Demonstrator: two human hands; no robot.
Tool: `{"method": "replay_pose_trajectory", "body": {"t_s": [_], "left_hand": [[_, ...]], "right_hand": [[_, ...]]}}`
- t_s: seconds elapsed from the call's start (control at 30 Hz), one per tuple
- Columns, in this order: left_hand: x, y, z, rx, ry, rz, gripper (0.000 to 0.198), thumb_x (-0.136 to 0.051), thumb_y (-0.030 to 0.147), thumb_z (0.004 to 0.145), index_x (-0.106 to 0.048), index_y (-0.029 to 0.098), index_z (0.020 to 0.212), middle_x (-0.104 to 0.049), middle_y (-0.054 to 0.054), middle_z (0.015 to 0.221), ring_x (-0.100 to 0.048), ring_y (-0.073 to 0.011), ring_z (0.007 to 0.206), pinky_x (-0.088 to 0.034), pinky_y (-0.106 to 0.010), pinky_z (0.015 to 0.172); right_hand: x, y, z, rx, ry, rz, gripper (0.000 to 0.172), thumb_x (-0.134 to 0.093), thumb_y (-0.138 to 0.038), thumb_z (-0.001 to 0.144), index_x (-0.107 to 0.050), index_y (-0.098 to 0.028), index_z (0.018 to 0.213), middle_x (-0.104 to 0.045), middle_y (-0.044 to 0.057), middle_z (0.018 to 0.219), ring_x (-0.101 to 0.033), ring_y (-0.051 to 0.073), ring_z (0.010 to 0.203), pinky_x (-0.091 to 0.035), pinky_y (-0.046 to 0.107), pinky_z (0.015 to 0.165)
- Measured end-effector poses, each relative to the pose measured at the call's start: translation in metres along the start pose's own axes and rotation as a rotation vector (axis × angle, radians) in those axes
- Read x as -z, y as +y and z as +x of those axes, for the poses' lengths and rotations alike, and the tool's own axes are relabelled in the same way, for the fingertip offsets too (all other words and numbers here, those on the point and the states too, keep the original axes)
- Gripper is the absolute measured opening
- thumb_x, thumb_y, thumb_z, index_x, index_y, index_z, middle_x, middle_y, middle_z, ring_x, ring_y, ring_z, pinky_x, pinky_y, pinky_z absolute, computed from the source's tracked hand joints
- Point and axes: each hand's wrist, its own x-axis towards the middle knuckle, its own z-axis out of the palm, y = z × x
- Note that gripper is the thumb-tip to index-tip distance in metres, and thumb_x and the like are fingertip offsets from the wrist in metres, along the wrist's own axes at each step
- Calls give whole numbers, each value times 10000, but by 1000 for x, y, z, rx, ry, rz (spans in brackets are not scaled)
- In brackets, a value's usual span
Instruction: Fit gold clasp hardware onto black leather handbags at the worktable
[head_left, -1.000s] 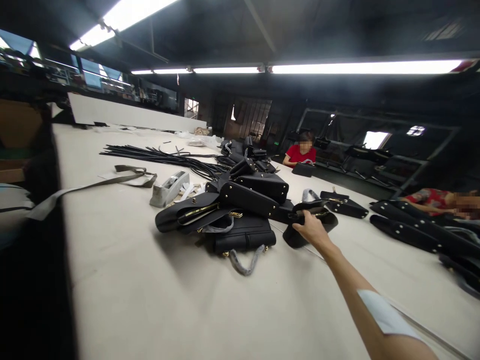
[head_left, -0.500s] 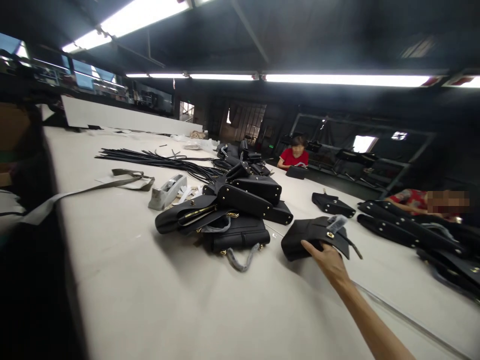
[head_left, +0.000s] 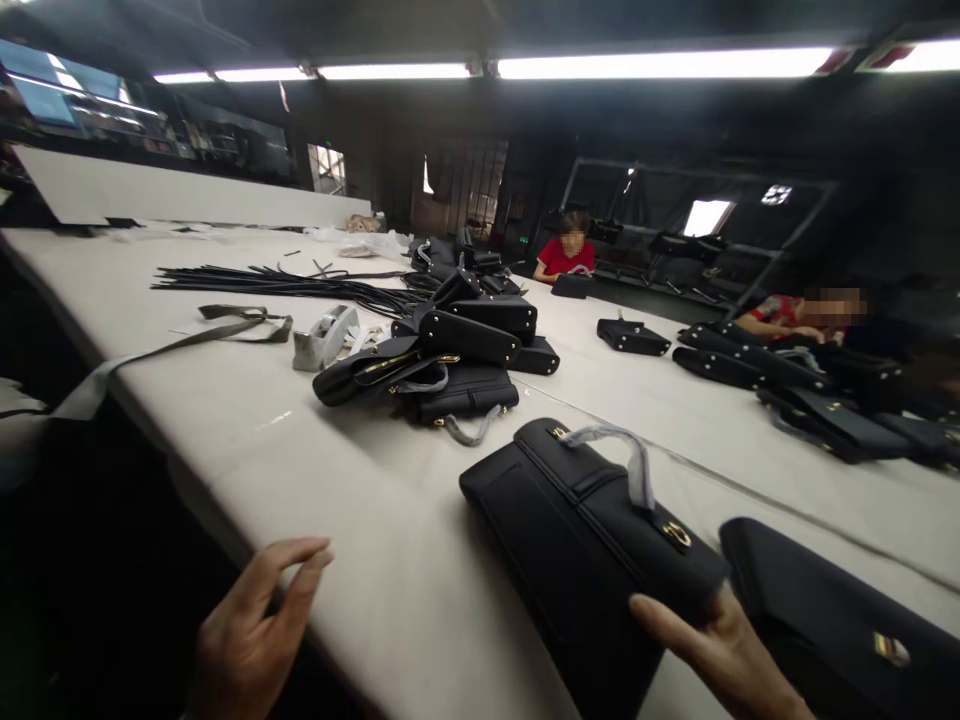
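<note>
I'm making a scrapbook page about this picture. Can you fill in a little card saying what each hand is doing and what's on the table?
Right hand: holds the black handbag by its near edge
Left hand: open, empty, by the table edge
Farther back: pile of black bags, tape dispenser, black straps

Only hands + a bit of wrist in view, both at btm edge of frame. Left hand (head_left: 247, 630): bare, seen from the back. Long slim fingers (head_left: 300, 575), light creases at knuckles, nails look short but pic is soft there. Dim lit, wrist bare where the frame cuts it. Right hand (head_left: 720, 655): bare too, thumb side shows. Thumb is long w/ rounded tip; other fingers hidden. Bare wrist + start of forearm run off the btm-right, lit a bit brighter than left.
</note>
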Motion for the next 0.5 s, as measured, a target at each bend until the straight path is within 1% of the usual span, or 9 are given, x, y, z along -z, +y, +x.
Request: {"method": "replay_pose_trajectory", "body": {"t_s": [0.07, 0.13, 0.17, 0.23, 0.3, 0.33, 0.43, 0.5], "left_hand": [[-26, 16, 3, -309, -92, 11, 101, -629, 224, 879, -649, 259, 972, -684, 2, 907, -646, -181, 849, -511, -289, 856], [-50, 36, 5, -464, -192, -11, 136, -590, 178, 909, -630, 245, 1020, -680, -22, 932, -644, -185, 893, -519, -298, 841], [-60, 47, 5, -515, -236, -28, 154, -583, 163, 915, -622, 238, 1043, -676, -32, 949, -639, -185, 915, -519, -303, 844], [-72, 66, 3, -577, -306, -51, 181, -583, 154, 921, -607, 227, 1085, -664, -51, 996, -625, -190, 959, -515, -322, 863], [-79, 81, 0, -611, -357, -62, 199, -586, 161, 925, -597, 218, 1116, -655, -68, 1041, -613, -201, 993, -508, -343, 879], [-80, 86, -2, -621, -371, -68, 206, -586, 165, 927, -593, 215, 1126, -652, -74, 1055, -609, -207, 1004, -506, -351, 882], [-83, 98, -6, -634, -385, -87, 202, -581, 162, 927, -590, 209, 1123, -648, -81, 1055, -606, -213, 996, -508, -354, 870], [-83, 102, -6, -630, -388, -96, 199, -585, 162, 923, -591, 207, 1117, -645, -80, 1056, -605, -213, 987, -509, -355, 864]], "right_hand": [[-5, -8, -16, 28, -25, -72, 408, -738, -516, 679, -752, -209, 948, -756, 97, 1007, -688, 332, 989, -596, 384, 843], [-7, -12, -26, 50, -68, -190, 434, -738, -539, 653, -757, -209, 935, -762, 104, 971, -704, 342, 925, -607, 409, 805], [-7, -12, -29, 67, -78, -237, 450, -733, -552, 647, -757, -209, 936, -762, 109, 974, -706, 350, 919, -609, 424, 800], [-6, -10, -33, 113, -73, -278, 478, -710, -564, 665, -750, -204, 977, -754, 122, 1025, -697, 362, 964, -605, 440, 821], [-7, -5, -37, 145, -80, -279, 481, -693, -549, 709, -733, -204, 1042, -738, 127, 1091, -683, 357, 1020, -601, 425, 841], [-7, -2, -39, 150, -86, -278, 477, -701, -537, 717, -727, -207, 1061, -736, 125, 1098, -685, 351, 1018, -605, 414, 830], [-12, 6, -45, 181, -68, -275, 458, -755, -508, 683, -731, -221, 1040, -753, 109, 1037, -707, 346, 929, -626, 403, 755], [-17, 6, -50, 239, -10, -259, 429, -773, -495, 665, -743, -228, 1000, -762, 104, 984, -708, 353, 896, -621, 425, 775]]}}
